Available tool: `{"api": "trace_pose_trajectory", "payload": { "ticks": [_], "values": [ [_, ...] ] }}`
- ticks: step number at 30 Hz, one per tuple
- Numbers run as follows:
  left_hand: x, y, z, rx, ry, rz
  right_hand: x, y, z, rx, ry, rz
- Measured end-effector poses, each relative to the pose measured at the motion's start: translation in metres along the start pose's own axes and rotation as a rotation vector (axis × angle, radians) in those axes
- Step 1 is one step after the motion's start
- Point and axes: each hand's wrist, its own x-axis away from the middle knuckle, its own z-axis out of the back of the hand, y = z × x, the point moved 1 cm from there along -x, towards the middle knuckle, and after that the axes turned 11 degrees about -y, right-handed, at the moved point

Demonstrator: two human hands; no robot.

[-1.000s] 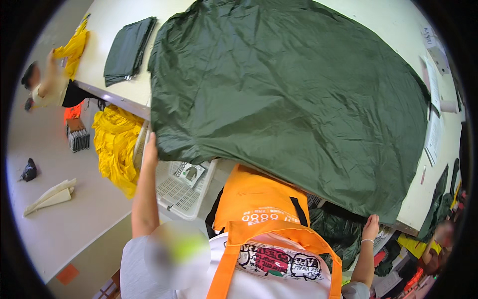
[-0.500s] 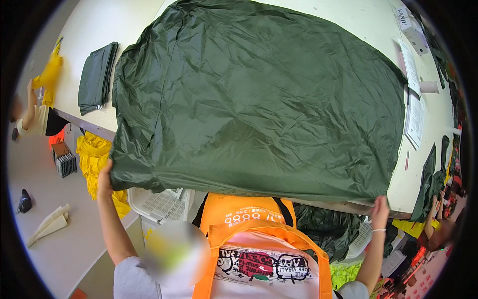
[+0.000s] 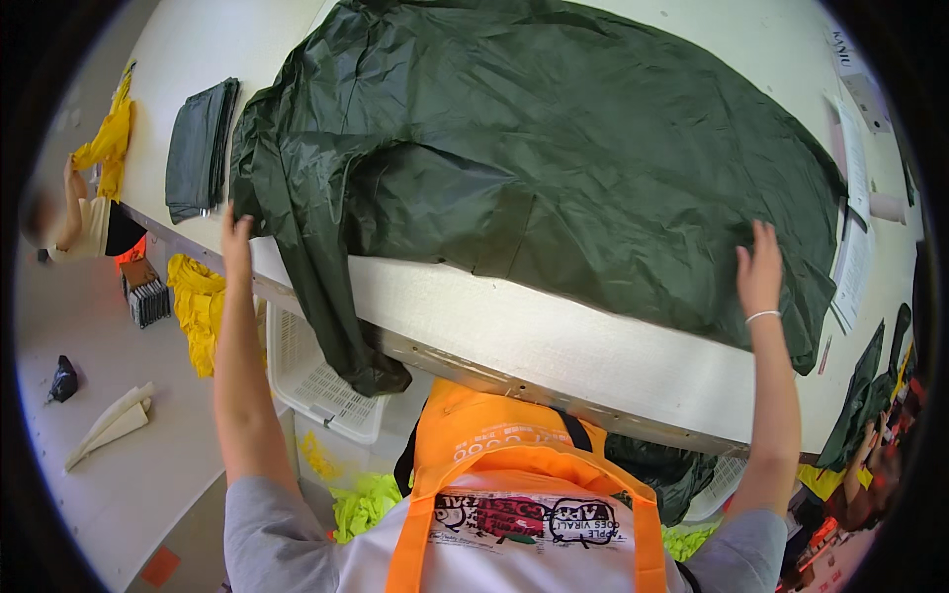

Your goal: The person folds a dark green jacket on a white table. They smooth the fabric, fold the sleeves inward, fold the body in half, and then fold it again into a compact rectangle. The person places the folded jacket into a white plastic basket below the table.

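Note:
A large dark green garment (image 3: 593, 178) of thin, glossy, creased fabric lies spread over the white table. At its left a long sleeve-like strip drapes over the table's front edge and hangs above a white basket. My left hand (image 3: 237, 245) is beside the garment's left edge, fingers stretched upward; whether it touches the fabric I cannot tell. Over the garment's right part is my right hand (image 3: 759, 272), fingers extended and nothing gripped. A flat stack of folded dark green fabric (image 3: 200, 148) rests on the table beyond my left hand.
The white table's (image 3: 554, 321) front edge runs before my orange apron. Below it stand a white basket (image 3: 326, 395) and yellow fabric (image 3: 198, 311). Papers (image 3: 852, 267) and a box (image 3: 868, 99) lie at the right. Other people work at far left and right.
The garment's near edge has moved away from me, baring a strip of table, and a sleeve-like part now hangs down. Both hands have moved forward; the right has let go of the near corner.

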Motion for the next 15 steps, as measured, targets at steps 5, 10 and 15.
{"api": "trace_pose_trajectory", "payload": {
  "ticks": [5, 10, 15],
  "values": [
    [-0.006, 0.016, -0.050, -0.585, 0.002, -0.176, 0.043, -0.154, -0.027, -0.143, -0.256, 0.153],
    [-0.023, 0.010, -0.056, -0.585, -0.098, -0.169, 0.045, -0.208, -0.015, -0.143, 0.052, 0.050],
    [-0.039, -0.011, -0.053, -0.377, -0.175, -0.200, 0.050, -0.355, -0.013, -0.485, -0.310, -0.233]
  ]
}}
